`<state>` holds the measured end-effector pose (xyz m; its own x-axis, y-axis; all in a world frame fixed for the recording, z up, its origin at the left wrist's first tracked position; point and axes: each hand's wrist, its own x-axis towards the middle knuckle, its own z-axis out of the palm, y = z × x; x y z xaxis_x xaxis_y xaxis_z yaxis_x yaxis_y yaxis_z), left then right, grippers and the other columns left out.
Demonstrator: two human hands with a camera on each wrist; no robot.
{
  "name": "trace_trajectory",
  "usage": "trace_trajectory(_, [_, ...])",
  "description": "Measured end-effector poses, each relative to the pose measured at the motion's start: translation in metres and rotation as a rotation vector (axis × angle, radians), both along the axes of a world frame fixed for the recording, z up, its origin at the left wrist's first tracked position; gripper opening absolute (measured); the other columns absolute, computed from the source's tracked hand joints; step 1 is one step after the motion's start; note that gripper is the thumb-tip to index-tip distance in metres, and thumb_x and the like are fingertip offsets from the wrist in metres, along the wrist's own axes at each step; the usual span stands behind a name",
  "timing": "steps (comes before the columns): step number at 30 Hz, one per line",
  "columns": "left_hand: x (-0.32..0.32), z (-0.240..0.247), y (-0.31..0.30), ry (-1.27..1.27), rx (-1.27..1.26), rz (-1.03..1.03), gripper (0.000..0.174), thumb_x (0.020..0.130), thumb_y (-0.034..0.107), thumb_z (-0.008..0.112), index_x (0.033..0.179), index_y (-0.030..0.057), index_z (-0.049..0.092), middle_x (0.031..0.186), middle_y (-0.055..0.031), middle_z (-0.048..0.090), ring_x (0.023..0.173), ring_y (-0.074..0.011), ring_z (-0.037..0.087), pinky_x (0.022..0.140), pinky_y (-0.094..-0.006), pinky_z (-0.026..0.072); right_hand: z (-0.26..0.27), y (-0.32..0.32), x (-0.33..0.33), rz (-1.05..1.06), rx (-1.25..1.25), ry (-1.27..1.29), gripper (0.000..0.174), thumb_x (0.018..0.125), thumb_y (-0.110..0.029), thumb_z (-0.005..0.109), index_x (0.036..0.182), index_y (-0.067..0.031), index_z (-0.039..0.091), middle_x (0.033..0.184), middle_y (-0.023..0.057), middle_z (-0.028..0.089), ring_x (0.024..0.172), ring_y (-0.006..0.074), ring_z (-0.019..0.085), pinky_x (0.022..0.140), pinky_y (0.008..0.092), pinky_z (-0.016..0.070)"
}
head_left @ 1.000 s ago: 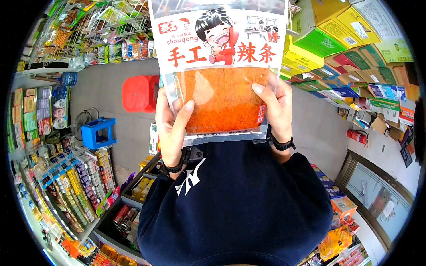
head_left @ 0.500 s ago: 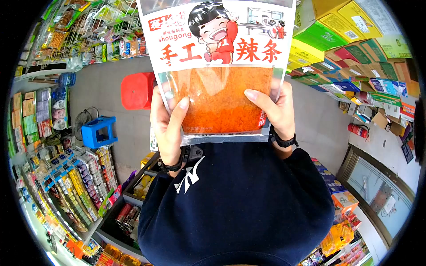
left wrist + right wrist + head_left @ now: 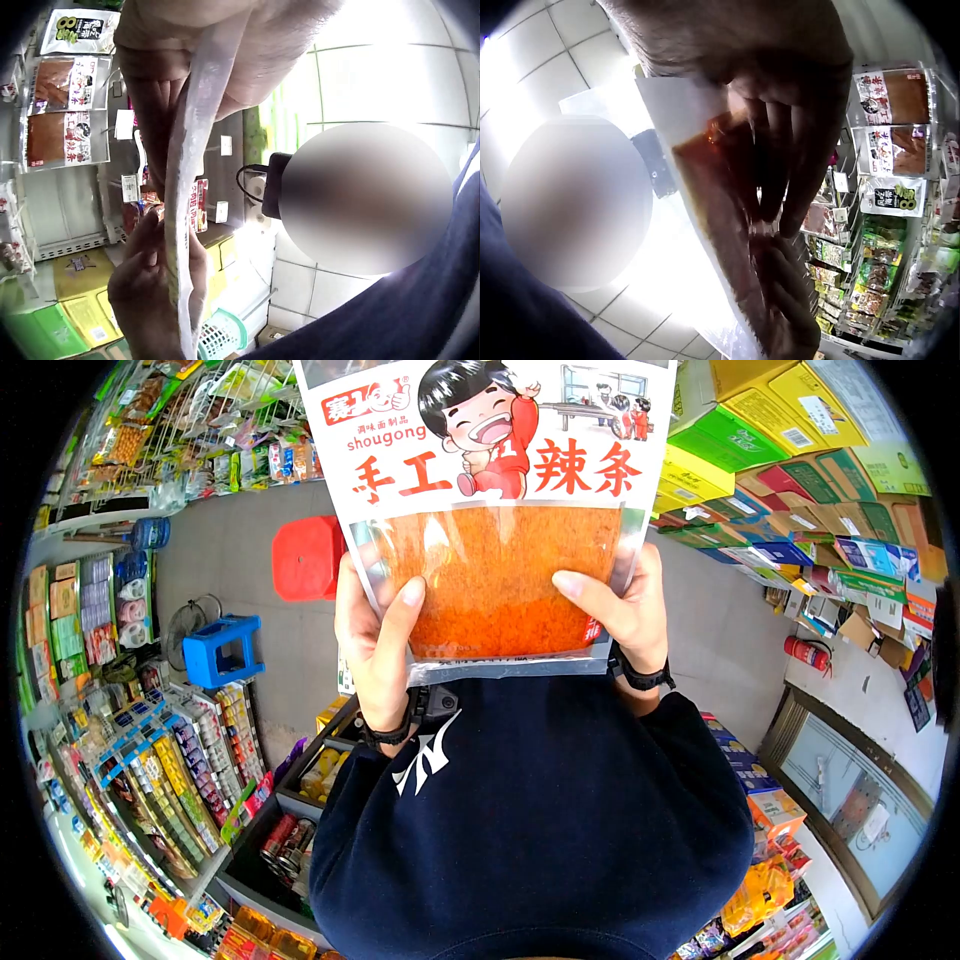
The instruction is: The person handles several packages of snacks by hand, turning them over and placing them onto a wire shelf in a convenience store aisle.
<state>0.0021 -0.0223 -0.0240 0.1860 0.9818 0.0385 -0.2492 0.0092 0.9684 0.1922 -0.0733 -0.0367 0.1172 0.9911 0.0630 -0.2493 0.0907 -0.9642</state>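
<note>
A flat clear-and-white snack packet [image 3: 515,580] of orange-brown spicy strips, with a cartoon child printed on it, is held up in front of the chest. My left hand [image 3: 375,645] grips its lower left side, thumb on the front and fingers behind. At the lower right side my right hand [image 3: 630,610] grips it the same way. Edge-on in the left wrist view, the packet [image 3: 187,165] runs between the left hand [image 3: 199,56] and the right hand [image 3: 154,289]. In the right wrist view, fingers of both hands meet behind the packet [image 3: 720,225].
Shelves of snack bags stand on the left, near a red stool [image 3: 305,558] and a blue stool [image 3: 222,652]. Stacked cartons [image 3: 770,420] line the right, with a fire extinguisher [image 3: 808,653] by the wall. Similar packets [image 3: 64,139] hang on a rack.
The packet has come closer to the head camera, shifting slightly left and up, with a slight tilt. Both hands keep hold of it, and the right thumb has moved slightly inward on its front.
</note>
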Motion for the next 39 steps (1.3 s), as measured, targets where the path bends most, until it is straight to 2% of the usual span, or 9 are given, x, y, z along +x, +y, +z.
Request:
trace_trajectory(7, [0.002, -0.004, 0.000, 0.002, 0.022, -0.011, 0.034, 0.082, 0.003, 0.053, 0.113, -0.0004, 0.041, 0.107, -0.0091, 0.053, 0.099, -0.0117, 0.049, 0.087, -0.0249, 0.0357, -0.001, 0.000, 0.003, 0.065, -0.031, -0.035, 0.026, 0.077, -0.003, 0.062, 0.102, 0.0046, 0.056, 0.094, 0.0062, 0.062, 0.083, 0.0085, 0.055, 0.073, 0.0241, 0.0448])
trace_trajectory(19, [0.009, -0.004, -0.006, 0.011, -0.051, -0.014, 0.031, 0.084, 0.006, 0.052, 0.113, -0.0011, 0.042, 0.105, -0.0082, 0.054, 0.099, -0.0100, 0.048, 0.085, -0.0239, 0.0368, -0.007, -0.004, 0.011, 0.012, -0.013, -0.032, 0.026, 0.077, -0.001, 0.062, 0.101, 0.0062, 0.056, 0.093, 0.0070, 0.062, 0.082, 0.0089, 0.055, 0.073, 0.0241, 0.0449])
trace_trajectory(25, [0.006, -0.001, -0.009, 0.035, -0.028, -0.005, 0.025, 0.085, 0.002, 0.052, 0.109, -0.0016, 0.044, 0.102, -0.0088, 0.058, 0.092, -0.0093, 0.054, 0.080, -0.0219, 0.0411, -0.006, 0.001, 0.006, 0.008, -0.026, -0.007, 0.024, 0.076, 0.000, 0.062, 0.099, 0.0055, 0.057, 0.091, 0.0070, 0.062, 0.081, 0.0097, 0.056, 0.072, 0.0238, 0.0447])
trace_trajectory(29, [0.002, 0.003, -0.009, 0.026, -0.060, -0.016, 0.018, 0.086, 0.002, 0.051, 0.103, -0.0016, 0.045, 0.100, -0.0098, 0.059, 0.092, -0.0093, 0.054, 0.080, -0.0219, 0.0410, -0.006, 0.006, 0.002, 0.029, -0.021, 0.013, 0.024, 0.076, 0.001, 0.062, 0.099, 0.0053, 0.057, 0.090, 0.0070, 0.062, 0.081, 0.0098, 0.056, 0.072, 0.0237, 0.0448])
trace_trajectory(32, [-0.002, -0.002, -0.010, 0.054, 0.012, 0.000, 0.016, 0.085, 0.001, 0.051, 0.100, -0.0020, 0.045, 0.098, -0.0100, 0.059, 0.091, -0.0089, 0.053, 0.079, -0.0213, 0.0407, -0.007, 0.009, 0.001, 0.057, -0.004, -0.037, 0.024, 0.076, 0.001, 0.062, 0.099, 0.0053, 0.057, 0.091, 0.0072, 0.062, 0.081, 0.0099, 0.057, 0.072, 0.0237, 0.0448])
trace_trajectory(37, [-0.012, 0.002, -0.004, 0.081, -0.035, 0.007, 0.017, 0.085, 0.001, 0.052, 0.100, -0.0030, 0.046, 0.098, -0.0102, 0.058, 0.090, -0.0090, 0.053, 0.079, -0.0212, 0.0402, -0.005, 0.017, -0.009, 0.033, -0.041, -0.012, 0.023, 0.075, 0.001, 0.063, 0.097, 0.0054, 0.058, 0.091, 0.0073, 0.063, 0.079, 0.0098, 0.057, 0.071, 0.0231, 0.0446])
trace_trajectory(39, [-0.009, -0.004, -0.001, 0.064, 0.047, 0.028, 0.017, 0.085, 0.001, 0.052, 0.099, -0.0033, 0.046, 0.099, -0.0104, 0.058, 0.089, -0.0094, 0.053, 0.079, -0.0215, 0.0402, -0.007, 0.019, -0.008, 0.023, -0.036, -0.023, 0.024, 0.074, 0.001, 0.063, 0.097, 0.0054, 0.058, 0.091, 0.0073, 0.063, 0.079, 0.0098, 0.057, 0.071, 0.0230, 0.0445])
